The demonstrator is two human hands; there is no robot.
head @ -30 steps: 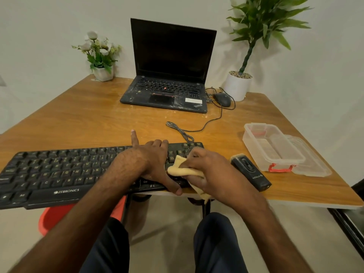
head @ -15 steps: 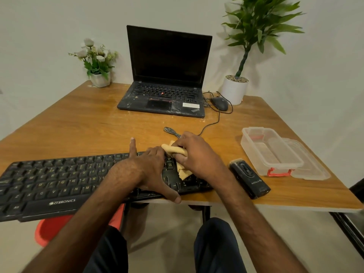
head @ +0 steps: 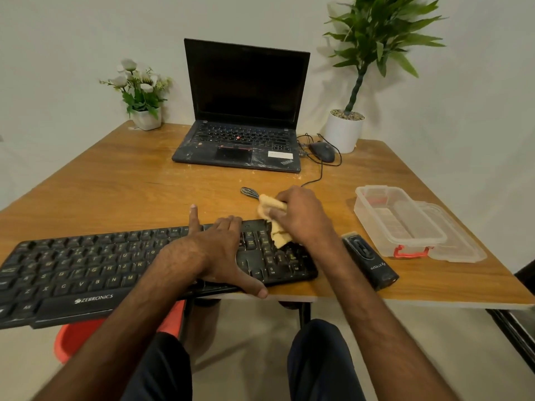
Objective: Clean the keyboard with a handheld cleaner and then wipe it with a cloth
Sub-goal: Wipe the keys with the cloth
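A black keyboard (head: 81, 264) lies along the near edge of the wooden table (head: 130, 183), its left end hanging over the edge. My left hand (head: 214, 250) lies flat on its right half, fingers spread, pressing it down. My right hand (head: 301, 215) grips a crumpled yellow cloth (head: 273, 224) at the keyboard's far right corner, above the number pad. The black handheld cleaner (head: 369, 260) lies on the table just right of the keyboard, untouched.
A clear plastic box (head: 396, 221) with a red clasp and its lid sits at the right. At the back stand an open laptop (head: 243, 111), a mouse (head: 322, 151), a potted plant (head: 344, 128) and a small flower pot (head: 143, 111). A red bin (head: 75, 340) is under the table.
My right hand has moved the cloth away from me, from the keyboard's near right edge up to its far right corner. My left hand stays pressed on the keyboard.
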